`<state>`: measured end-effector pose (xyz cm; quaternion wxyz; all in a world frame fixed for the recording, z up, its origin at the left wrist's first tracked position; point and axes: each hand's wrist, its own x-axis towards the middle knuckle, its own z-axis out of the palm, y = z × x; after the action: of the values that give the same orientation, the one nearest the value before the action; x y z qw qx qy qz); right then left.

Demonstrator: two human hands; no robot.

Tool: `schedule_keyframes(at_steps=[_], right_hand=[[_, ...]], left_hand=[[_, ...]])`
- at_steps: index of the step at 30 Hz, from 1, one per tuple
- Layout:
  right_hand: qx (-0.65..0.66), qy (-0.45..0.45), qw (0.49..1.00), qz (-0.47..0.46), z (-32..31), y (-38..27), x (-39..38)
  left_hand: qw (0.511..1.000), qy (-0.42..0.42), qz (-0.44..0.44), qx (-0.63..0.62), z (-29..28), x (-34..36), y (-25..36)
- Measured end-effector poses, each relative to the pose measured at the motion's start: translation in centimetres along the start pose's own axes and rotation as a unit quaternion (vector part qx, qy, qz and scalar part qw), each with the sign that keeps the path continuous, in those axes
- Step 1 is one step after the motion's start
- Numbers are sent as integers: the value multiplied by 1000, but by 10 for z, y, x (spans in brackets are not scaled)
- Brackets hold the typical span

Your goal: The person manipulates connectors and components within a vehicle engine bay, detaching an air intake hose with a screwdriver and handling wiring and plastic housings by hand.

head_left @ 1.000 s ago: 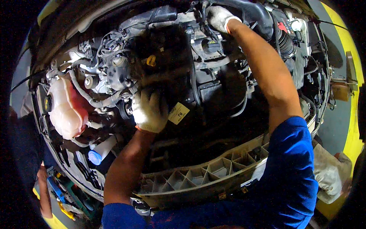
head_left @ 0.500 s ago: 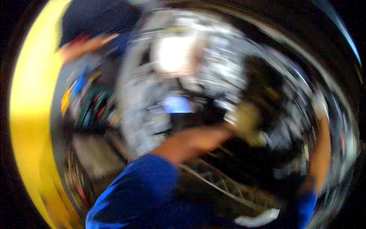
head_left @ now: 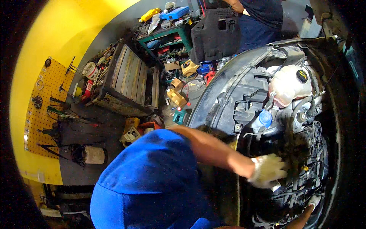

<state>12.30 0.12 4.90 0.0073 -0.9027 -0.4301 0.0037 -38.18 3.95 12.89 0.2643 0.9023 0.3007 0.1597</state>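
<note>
The engine bay fills the right side, bent by the lens and dark toward its far right rim, where hoses and metal run together and single parts are hard to tell. The person's blue sleeve takes up the near middle and hides the near front edge of the car. To the left, a yellow pegboard hangs on the wall with tools too small to name. Farther off stand a wooden crate and a green shelf crowded with clutter, and a second person in dark clothes is at the far side, cut off at the top edge.

Inside the bay a pale coolant tank with a black cap sits at the far right, and just nearer to it a blue cap.

The left hand, in a light work glove, reaches across from the sleeve and lies curled on a dark engine part in the middle of the bay, nearer than the blue cap; whether it grasps the part or only presses on it cannot be told, since the fingers are blurred against the black. A small white tag shows just under it. The right hand shows only as a gloved tip at the near right edge, low in the bay; its grip cannot be told.
</note>
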Motion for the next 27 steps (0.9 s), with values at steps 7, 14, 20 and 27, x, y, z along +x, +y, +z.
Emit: schedule_keyframes(at_steps=[7, 14, 20, 27], right_hand=[[6, 14, 1000, 22, -12, -4, -17], [-6, 17, 1000, 19, -22, -13, -31], [-24, 24, 999, 17, -24, -5, -36], [-27, -31, 997, -65, -30, -2, -35]], left_hand=[[990, 128, 44, 26, -29, -109, -22], [987, 144, 59, 46, -15, -133, -22], [969, 225, 100, 11, -13, -129, -28], [973, 219, 74, 20, -16, -144, -33]])
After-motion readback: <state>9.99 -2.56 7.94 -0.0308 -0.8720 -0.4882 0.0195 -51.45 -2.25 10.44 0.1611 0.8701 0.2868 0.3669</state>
